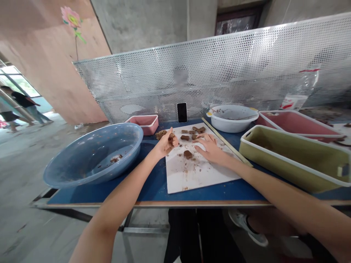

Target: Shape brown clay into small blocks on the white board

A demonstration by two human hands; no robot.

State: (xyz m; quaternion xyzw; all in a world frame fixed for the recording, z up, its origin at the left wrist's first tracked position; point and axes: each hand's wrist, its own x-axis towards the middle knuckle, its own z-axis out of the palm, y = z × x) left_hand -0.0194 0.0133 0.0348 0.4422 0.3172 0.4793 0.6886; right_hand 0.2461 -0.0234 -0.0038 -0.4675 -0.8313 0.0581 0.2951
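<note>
My left hand [165, 144] is curled at the left edge of a white board [178, 180], with its thumb raised. A brown clay-like lump [171, 136] shows between its fingers. Over the right half of the board, my right hand [210, 148] is spread, with its fingertips beside a small brown piece [194, 137]. Whether those fingertips touch it, I cannot tell. A larger brown chunk [188, 154] lies between the hands amid crumbs. Several brown pieces sit along the board's far side, one being a short block [184, 137]. Behind my left hand is a rough tan lump [160, 134].
A big blue basin [93, 175] stands left, with a small pink bin [149, 128] behind. A pale strip [227, 142] lies along the board's right side. A white basin [231, 125], a green bin [287, 166] and a red bin [301, 126] stand right. A phone [182, 112] leans on perforated metal.
</note>
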